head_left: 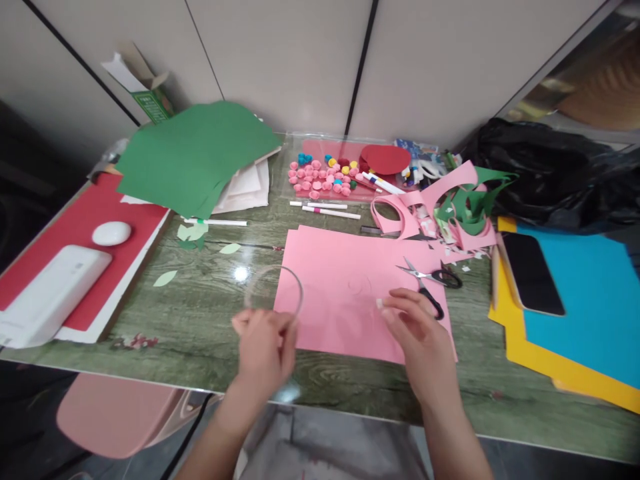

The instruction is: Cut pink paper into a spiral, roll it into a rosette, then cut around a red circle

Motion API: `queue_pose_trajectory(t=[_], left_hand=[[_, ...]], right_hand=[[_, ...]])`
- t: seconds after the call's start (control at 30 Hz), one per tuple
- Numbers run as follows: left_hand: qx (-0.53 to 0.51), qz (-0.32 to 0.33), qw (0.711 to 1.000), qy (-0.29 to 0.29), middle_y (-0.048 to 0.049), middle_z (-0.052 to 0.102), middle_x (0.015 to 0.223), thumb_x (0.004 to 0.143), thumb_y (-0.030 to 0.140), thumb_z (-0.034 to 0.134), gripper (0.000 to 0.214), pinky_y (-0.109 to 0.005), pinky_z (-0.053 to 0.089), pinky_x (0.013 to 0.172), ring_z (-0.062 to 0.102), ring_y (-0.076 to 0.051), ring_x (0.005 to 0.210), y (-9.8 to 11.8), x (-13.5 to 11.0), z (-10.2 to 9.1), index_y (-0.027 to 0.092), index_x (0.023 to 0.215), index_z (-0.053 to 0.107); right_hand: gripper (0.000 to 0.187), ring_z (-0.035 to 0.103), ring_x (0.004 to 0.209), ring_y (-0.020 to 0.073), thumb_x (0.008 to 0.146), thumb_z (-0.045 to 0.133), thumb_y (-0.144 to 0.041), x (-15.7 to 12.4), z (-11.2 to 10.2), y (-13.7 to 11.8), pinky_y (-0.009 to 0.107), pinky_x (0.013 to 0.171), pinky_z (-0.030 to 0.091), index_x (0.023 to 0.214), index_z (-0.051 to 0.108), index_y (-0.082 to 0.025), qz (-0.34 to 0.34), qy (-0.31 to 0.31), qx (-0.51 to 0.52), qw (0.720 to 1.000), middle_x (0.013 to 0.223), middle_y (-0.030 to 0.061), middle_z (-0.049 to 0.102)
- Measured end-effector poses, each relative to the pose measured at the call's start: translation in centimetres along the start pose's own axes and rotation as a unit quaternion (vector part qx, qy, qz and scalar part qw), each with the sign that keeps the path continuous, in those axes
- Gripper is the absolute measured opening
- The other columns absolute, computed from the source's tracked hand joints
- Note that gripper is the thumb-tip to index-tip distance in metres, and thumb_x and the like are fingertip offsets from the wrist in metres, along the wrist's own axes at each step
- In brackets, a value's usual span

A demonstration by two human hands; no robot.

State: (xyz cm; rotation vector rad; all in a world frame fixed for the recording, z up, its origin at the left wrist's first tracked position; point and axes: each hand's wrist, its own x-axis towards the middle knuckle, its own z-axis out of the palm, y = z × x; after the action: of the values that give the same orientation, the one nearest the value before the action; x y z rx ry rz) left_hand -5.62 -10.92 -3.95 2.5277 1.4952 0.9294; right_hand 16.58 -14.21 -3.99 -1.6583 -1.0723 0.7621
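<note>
My left hand (265,347) is closed on the near edge of a thin, see-through round ring (302,287), which stands over the left edge of the pink paper (325,267). Whether the ring is a tape roll or a clear disc I cannot tell. A small white piece (379,303) sits at the fingertips of my right hand (420,333), thumb and fingers pinched together above the paper's right part. Just beyond that hand, black-handled scissors (423,275) lie with blades apart on the sheets. A faint curved outline shows on the pink paper between my hands.
Pink and green paper scraps (465,207) pile up behind the scissors. A clear tray (295,180) holds small coloured pieces at the back. Green sheets (195,153) lie left; a phone (533,273) rests on blue and yellow paper at right. White markers (330,212) lie behind the pink paper.
</note>
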Motion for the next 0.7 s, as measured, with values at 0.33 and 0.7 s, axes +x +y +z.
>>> queue_pose_trajectory(t=[0.33,0.7], left_hand=[[-0.103,-0.133,0.983,-0.068,-0.0104,0.059,0.104,0.082,0.022,0.053,0.021,-0.042,0.036,0.086,0.050,-0.025,0.100,0.0,1.4,0.3,0.018,0.102,0.057],[-0.679,-0.406,0.582,-0.187,0.0016,0.056,0.069,0.074,0.031,0.066,0.017,-0.024,0.040,0.067,0.051,-0.010,0.066,4.5,1.8,2.9,0.015,0.074,0.059]], right_hand=[[0.032,0.054,0.072,0.0181,0.080,0.056,-0.037,-1.2,0.2,0.2,0.034,0.063,0.047,0.109,0.063,-0.025,0.130,-0.169,0.283,0.935,0.094,0.0078,0.058],[0.031,0.052,0.077,0.0167,0.086,0.052,-0.025,-3.2,0.9,-0.5,0.031,0.066,0.048,0.116,0.058,-0.029,-0.016,-0.232,0.150,0.961,0.089,0.0041,0.052]])
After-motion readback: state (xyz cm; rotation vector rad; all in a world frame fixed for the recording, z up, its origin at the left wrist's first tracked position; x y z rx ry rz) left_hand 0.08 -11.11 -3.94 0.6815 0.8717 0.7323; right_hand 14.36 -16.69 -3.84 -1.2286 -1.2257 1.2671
